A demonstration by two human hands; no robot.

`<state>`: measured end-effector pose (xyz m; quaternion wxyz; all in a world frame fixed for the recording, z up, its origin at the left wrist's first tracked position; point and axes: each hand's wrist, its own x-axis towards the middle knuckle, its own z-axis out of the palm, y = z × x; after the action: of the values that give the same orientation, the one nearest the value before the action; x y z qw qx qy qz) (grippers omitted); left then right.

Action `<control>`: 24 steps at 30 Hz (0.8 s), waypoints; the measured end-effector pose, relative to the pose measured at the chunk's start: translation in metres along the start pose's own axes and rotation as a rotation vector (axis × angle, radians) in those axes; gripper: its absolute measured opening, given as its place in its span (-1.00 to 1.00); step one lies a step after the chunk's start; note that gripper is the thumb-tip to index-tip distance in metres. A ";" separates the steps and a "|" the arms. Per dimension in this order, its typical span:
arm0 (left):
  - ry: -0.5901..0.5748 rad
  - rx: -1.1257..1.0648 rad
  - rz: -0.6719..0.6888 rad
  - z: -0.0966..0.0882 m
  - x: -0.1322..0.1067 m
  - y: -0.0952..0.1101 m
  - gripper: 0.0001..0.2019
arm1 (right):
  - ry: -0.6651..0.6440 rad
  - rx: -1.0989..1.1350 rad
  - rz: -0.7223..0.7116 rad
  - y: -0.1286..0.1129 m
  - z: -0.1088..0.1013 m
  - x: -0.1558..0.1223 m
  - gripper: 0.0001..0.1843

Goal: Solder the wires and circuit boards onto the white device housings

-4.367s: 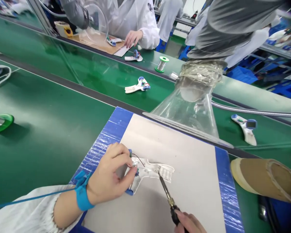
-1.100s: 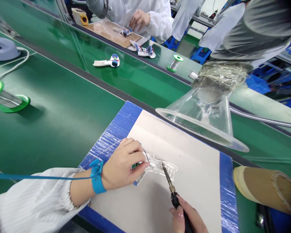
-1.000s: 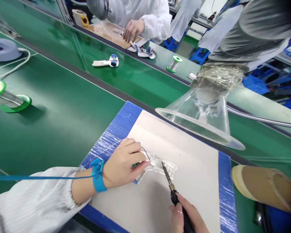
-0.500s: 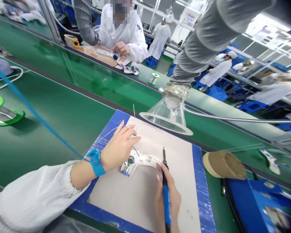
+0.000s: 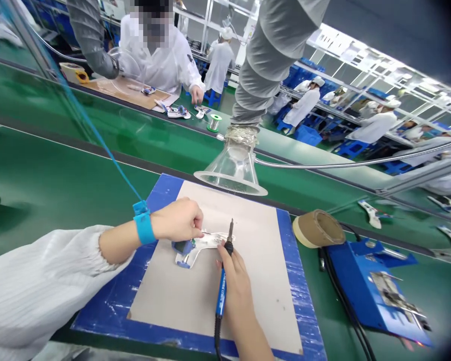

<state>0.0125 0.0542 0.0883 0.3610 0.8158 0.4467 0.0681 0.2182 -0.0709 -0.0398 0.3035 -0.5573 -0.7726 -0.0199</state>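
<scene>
A white curved plastic shell (image 5: pixel 209 242) with electronics at its left end lies on the beige board (image 5: pixel 255 306). My left hand (image 5: pixel 180 220) is closed above that end, its fingertips pinched on a thin dark wire (image 5: pixel 206 232) that runs over the shell. A blue wrist strap (image 5: pixel 145 228) with a cord circles the left wrist. In my right hand (image 5: pixel 236 281) is a blue soldering iron (image 5: pixel 221 291), its tip pointing up and away beside the shell's right end. Some of the right fingers touch or sit close to the shell's edge; the exact contact is hidden.
A clear fume hood (image 5: pixel 233 173) on a grey hose hangs beyond the board. To the right stand a brown tape roll (image 5: pixel 317 229) and a blue soldering station (image 5: pixel 376 291). Across the green bench a co-worker (image 5: pixel 158 60) sits near a solder spool (image 5: pixel 214 123).
My left hand has gone from spread fingers to a pinch on the wire. The soldering iron is still in my right hand. The view has shifted, and the co-worker's hand has moved to other parts.
</scene>
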 end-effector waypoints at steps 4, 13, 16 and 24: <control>0.056 -0.117 -0.094 0.023 0.021 0.001 -0.86 | 0.031 0.001 0.057 -0.002 0.006 -0.003 -0.53; 0.060 -0.569 -0.249 0.058 0.023 -0.019 -0.84 | 0.227 0.045 0.083 -0.023 -0.020 0.005 -0.50; 0.103 -0.493 -0.186 0.064 0.018 -0.021 -0.86 | 0.255 0.089 0.116 -0.037 -0.032 -0.003 -0.50; 0.207 -0.180 -0.073 0.066 0.014 -0.012 -0.88 | 0.245 0.208 0.194 -0.043 -0.047 -0.020 -0.51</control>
<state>0.0412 0.0344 0.0292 0.3870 0.7519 0.5031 0.1782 0.2052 -0.1216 0.0017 0.4516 -0.5881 -0.6706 0.0218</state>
